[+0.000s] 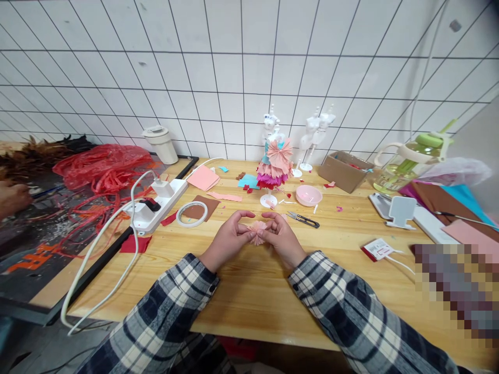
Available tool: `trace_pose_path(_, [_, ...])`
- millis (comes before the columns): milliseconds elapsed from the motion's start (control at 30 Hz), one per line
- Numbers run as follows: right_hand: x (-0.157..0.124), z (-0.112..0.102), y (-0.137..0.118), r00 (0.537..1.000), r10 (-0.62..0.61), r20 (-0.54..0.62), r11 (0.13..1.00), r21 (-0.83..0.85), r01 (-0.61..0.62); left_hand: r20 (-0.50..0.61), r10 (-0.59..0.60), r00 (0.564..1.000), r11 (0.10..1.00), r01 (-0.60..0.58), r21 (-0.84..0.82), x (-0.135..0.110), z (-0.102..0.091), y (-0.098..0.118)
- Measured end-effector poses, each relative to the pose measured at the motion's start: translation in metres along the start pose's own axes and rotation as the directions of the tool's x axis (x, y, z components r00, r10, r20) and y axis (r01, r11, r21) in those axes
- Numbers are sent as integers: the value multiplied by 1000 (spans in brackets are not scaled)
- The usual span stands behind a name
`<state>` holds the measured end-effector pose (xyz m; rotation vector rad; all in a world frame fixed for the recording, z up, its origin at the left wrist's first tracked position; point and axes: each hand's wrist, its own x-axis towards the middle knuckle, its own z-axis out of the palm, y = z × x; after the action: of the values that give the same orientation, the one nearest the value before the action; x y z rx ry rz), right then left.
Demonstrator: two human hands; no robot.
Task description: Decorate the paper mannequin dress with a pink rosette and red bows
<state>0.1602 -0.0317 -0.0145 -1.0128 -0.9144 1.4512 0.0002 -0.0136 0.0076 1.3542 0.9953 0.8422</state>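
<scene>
A small pleated pink paper fan (258, 234) is pinched between both my hands above the wooden table. My left hand (233, 234) grips its left side with thumb and finger. On the other side, my right hand (281, 236) has its thumb and fingers closed on the same paper. Just behind stands a mini dress form (270, 165) in a layered paper dress of blue, pink, magenta and red, with a larger pink pleated rosette (280, 152) on it. Thread snips (304, 219) lie right of my hands, near a pink bowl (309, 196).
To the left lie a roll of white tape (192, 214), pink paper sheets (204, 178) and a power strip (156, 206) with looping cables. Bare mannequins (312, 132), a cardboard box (346, 170), a drink bottle (411, 161) and a phone stand (401, 212) are right. Another person's hand (14, 200) shows far left.
</scene>
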Motion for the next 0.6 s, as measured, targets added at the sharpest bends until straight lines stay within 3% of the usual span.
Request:
trace_pose_path(167, [3, -10, -4, 995, -8, 102, 1000, -11, 9, -8, -44, 999, 992, 43, -121, -1, -7, 2])
trace_pose_path(267, [5, -19, -12, 981, -167, 99, 970, -162, 182, 28, -115, 993, 961, 118, -251, -4, -10, 5])
trace_pose_path(367, [5, -25, -20, 913, -350, 208, 815, -413, 406, 147, -183, 972, 906, 225, -359, -7, -12, 7])
trace_pose_path(467, [2, -24, -24, 857, -410, 312, 700, -495, 515, 237, -193, 952, 874, 277, -400, -9, -12, 7])
trace_pose_path(533, [0, -22, -23, 847, -419, 327, 695, -485, 531, 290, -211, 933, 863, 318, -394, -9, -12, 7])
trace_pose_path(600, [1, -21, -21, 868, -370, 331, 746, -451, 490, 300, -265, 916, 872, 360, -331, -8, -12, 6])
